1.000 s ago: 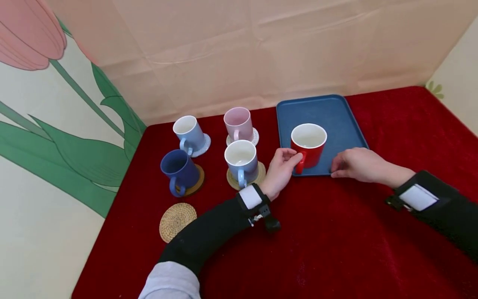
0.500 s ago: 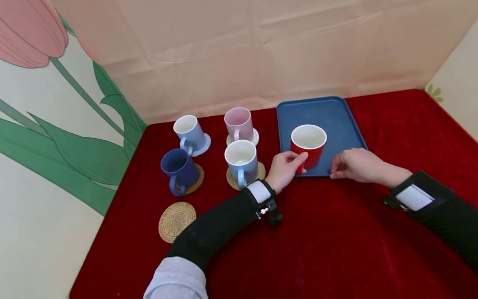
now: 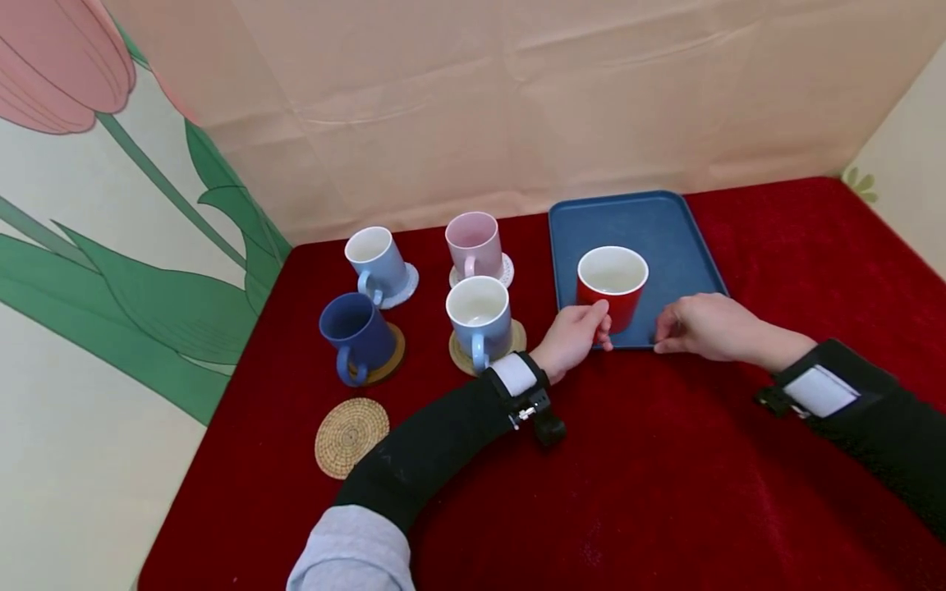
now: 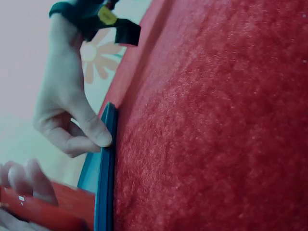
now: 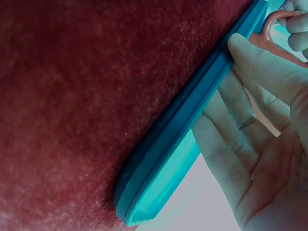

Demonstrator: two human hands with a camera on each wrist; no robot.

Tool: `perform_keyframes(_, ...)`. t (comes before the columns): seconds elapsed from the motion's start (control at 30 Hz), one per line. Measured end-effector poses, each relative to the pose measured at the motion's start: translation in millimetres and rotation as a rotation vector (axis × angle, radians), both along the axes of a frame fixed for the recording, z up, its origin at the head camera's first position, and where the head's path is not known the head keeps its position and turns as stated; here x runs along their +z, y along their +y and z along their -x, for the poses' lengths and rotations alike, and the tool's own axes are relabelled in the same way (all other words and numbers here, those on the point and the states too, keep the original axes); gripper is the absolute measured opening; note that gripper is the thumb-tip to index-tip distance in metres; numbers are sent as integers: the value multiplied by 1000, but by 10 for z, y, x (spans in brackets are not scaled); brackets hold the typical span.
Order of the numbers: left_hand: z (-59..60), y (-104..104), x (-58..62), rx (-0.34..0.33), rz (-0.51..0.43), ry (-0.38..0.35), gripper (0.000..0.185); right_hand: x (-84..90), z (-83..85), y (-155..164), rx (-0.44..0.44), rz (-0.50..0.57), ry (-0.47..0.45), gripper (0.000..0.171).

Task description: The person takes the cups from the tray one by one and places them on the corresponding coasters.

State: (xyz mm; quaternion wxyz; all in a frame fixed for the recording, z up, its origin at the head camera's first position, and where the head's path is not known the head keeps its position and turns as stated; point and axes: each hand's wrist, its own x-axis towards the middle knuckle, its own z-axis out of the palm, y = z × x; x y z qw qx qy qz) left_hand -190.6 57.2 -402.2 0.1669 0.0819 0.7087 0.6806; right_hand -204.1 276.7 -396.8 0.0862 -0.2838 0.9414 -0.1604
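Note:
A red mug [image 3: 621, 310] with a white inside stands upright on the near part of the blue tray [image 3: 665, 238]. My left hand [image 3: 571, 336] grips the mug's handle, which its fingers mostly hide in the head view; the right wrist view shows fingertips through the handle loop [image 5: 272, 21]. My right hand [image 3: 702, 324] pinches the tray's near edge, right of the mug. In the right wrist view the thumb [image 5: 250, 55] presses on the outside of the rim, with the other fingers [image 5: 216, 139] on the tray's inner side.
Left of the tray, a pink mug [image 3: 475, 242], a light blue mug [image 3: 380, 267], a blue-grey mug [image 3: 484, 328] and a dark blue mug [image 3: 369, 341] each stand on a coaster. A bare woven coaster [image 3: 351, 437] lies nearer on the red cloth [image 3: 628, 476].
My left hand has moved slightly right and wrapped its fingers further round the red mug's handle. The right hand stays at the tray edge.

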Motion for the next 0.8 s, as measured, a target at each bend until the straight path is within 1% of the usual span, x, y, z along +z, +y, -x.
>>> perform_keyframes(0.03,-12,6,4,11,21,13,40,-1,0,4,-2,-1,-1,15)
perform_keyframes(0.2,-79,29,14,63,128,123,40,-2,-8,14,-12,4,-13,14)
perform_keyframes(0.3,-124,22,39,57,156,190,39,1,-12,12,-11,12,-26,14)
perform_keyframes(0.4,-171,-3,105,32,132,232,38,1,-11,3,-10,19,-36,13)
perform_keyframes(0.47,-197,-22,171,22,96,251,38,-8,-9,-1,-11,25,-38,13)
perform_keyframes(0.53,-219,-47,250,19,58,251,38,-14,-6,-5,-17,26,-39,13)
perform_keyframes(0.63,-263,-105,370,25,7,230,37,-21,-1,-6,-15,31,-30,12)
perform_keyframes(0.73,-321,-207,481,25,-54,209,35,-23,3,-11,-9,33,-16,14)
perform_keyframes(0.8,-366,-301,551,11,-96,222,34,-33,7,-9,3,37,2,15)
